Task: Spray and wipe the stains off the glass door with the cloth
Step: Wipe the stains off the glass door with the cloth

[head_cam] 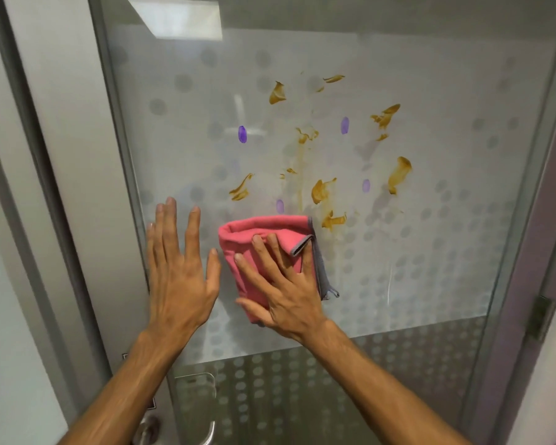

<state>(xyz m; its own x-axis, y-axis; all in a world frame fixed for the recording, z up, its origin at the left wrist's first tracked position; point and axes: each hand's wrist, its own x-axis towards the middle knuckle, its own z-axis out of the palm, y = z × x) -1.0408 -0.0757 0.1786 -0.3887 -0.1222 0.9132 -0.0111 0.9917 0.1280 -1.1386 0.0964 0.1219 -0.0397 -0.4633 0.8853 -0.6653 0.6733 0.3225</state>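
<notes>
Pressing flat against the glass door [430,252], the right hand [283,287] spreads its fingers [264,252] over a folded pink cloth [257,232]; its grip is a splayed, palm-down hold pinning the cloth to the pane rather than a closed fist. The cloth has a grey edge [321,271] showing along its right side and at one turned-over corner. Just to its left, the left hand [180,271] is laid open on the glass near the door's left frame [122,175], fingers straight and apart, holding nothing. The two hands are close, the left thumb just beside the cloth. Above and to the right of the cloth, brown smears [398,175] are scattered across the frosted, dotted band of the pane, with a faint brown run trailing down the middle towards the cloth's upper right corner; one smear lies just beside that corner. Among them are several purple marks [242,134], one right above the cloth's top edge. Below the frosted band the glass is clearer, and a metal handle [206,435] shows at the bottom left. A hinge or latch plate [541,316] is fixed to the right frame.
</notes>
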